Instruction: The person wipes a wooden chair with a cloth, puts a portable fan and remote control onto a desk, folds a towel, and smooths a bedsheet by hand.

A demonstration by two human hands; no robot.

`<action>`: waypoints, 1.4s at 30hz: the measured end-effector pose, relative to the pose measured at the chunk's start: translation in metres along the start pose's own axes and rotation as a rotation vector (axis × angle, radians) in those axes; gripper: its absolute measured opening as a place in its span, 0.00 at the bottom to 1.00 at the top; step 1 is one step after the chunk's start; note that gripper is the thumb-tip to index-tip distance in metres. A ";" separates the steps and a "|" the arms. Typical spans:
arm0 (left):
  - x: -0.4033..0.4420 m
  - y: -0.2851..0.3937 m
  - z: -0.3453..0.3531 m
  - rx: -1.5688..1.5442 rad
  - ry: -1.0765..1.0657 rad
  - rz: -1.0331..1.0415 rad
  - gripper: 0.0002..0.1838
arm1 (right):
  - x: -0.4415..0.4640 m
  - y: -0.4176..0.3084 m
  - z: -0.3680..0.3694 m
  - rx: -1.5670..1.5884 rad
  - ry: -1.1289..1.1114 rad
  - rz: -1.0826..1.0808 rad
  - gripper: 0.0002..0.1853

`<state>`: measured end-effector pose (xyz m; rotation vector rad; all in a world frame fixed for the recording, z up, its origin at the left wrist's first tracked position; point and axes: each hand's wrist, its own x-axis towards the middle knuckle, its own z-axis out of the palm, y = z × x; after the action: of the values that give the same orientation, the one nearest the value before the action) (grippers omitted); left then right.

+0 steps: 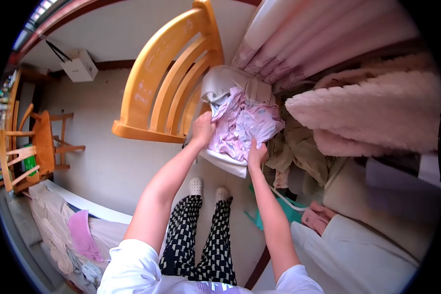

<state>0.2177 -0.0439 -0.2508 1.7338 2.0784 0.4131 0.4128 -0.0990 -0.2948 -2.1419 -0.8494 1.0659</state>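
A crumpled pink-lavender patterned garment (242, 122) lies spread over a pale pile on the seat of the wooden chair (149, 73). My left hand (203, 128) is closed on its left edge, near the chair's backrest. At the lower right edge, my right hand (257, 153) pinches the same fabric between thumb and fingers. Beneath the garment shows a white cloth or cushion (225, 161). Behind it sits a whitish bag-like item (225, 81), whose exact kind I cannot tell.
Pink curtains (323, 39) hang behind, and a fluffy pink blanket (362, 112) fills the right. Olive clothes (301, 147) and a teal basket (284, 210) are beside the chair. At left are another wooden chair (44, 142), a white paper bag (78, 66) and a bed with a pink cloth (83, 232).
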 end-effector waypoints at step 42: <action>-0.576 -0.178 -0.059 -0.596 1.232 -1.421 0.10 | -0.347 0.027 0.140 -0.130 -1.242 -0.567 0.07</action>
<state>0.1219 -0.6408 -0.2160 -0.7442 2.7265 1.5121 0.1382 -0.3458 -0.2265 -0.9669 -1.9250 1.9933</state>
